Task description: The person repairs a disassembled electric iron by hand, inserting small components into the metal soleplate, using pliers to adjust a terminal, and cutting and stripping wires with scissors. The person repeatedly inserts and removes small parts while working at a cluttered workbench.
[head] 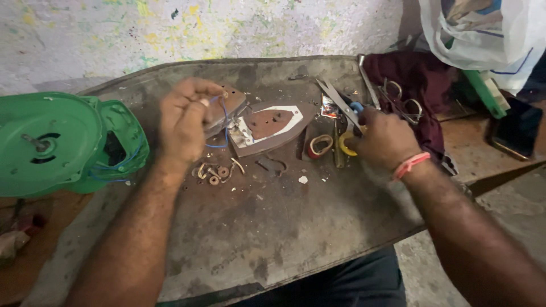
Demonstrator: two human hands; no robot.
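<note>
Head view: a blue wire [223, 122] is pinched in the left hand [185, 122], scissors [341, 108] are clasped by the right hand [384, 136]; wire best held taut.

Thin blue wire [225, 122], looped, pinched.

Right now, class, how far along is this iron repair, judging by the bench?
Done: the iron plate lies stripped open, washers set loose beside it. In hand: the left hand pinches a blue wire; the right hand grips pliers. Left: seemingly wiring and reassembly, since nothing is closed up.
</note>
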